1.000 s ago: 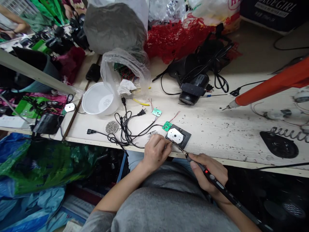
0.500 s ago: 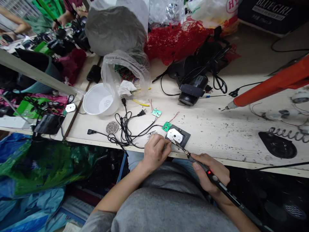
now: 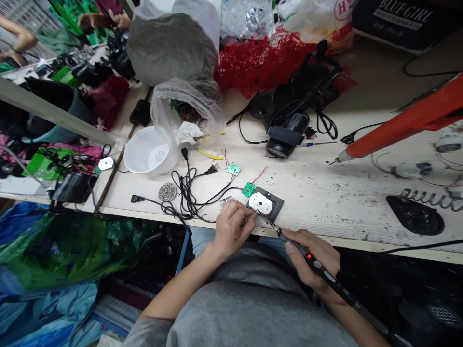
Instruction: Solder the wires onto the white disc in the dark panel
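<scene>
An electronics workshop (a cluttered one): soldering iron (image 3: 330, 277), green circuit boards (image 3: 249, 189), wooden bench (image 3: 311, 185).

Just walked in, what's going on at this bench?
Looks like bench soldering. The person's right-hand grip is around what looks like a soldering iron, its red indicator lit and its tip at the near edge of a white plate on a black base. The left-hand grip is pinched close beside the tip; what it holds is too small to tell. One green circuit board lies at the base's far left corner.
</scene>
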A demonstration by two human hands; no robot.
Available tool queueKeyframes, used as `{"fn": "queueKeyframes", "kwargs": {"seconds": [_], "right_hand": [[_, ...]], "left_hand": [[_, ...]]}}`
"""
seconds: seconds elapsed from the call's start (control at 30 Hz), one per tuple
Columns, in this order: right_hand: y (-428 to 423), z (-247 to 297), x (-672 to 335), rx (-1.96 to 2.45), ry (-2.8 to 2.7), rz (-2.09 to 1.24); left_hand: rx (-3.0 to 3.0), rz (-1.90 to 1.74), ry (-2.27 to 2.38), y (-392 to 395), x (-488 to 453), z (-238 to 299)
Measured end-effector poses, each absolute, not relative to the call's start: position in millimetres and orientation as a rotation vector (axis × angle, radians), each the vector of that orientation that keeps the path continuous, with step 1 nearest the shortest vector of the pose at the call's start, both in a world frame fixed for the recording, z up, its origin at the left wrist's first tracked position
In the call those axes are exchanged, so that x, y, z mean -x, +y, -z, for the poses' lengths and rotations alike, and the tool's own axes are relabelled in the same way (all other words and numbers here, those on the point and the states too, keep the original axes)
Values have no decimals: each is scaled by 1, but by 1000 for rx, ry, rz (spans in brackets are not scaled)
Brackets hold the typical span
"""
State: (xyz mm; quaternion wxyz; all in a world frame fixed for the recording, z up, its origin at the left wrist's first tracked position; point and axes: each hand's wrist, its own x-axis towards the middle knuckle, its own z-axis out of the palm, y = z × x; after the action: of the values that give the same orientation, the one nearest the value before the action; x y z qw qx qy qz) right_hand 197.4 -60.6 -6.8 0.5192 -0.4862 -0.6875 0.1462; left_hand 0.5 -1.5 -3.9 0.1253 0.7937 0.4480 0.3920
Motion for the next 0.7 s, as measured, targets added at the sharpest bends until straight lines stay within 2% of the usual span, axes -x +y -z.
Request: {"fn": "queueKeyframes", "kwargs": {"seconds": [0.7], "right_hand": [[-59,7,-197,1210,-1656,-355]], "left_hand": [[-2342,-1099,1297,-2,2,6]]}}
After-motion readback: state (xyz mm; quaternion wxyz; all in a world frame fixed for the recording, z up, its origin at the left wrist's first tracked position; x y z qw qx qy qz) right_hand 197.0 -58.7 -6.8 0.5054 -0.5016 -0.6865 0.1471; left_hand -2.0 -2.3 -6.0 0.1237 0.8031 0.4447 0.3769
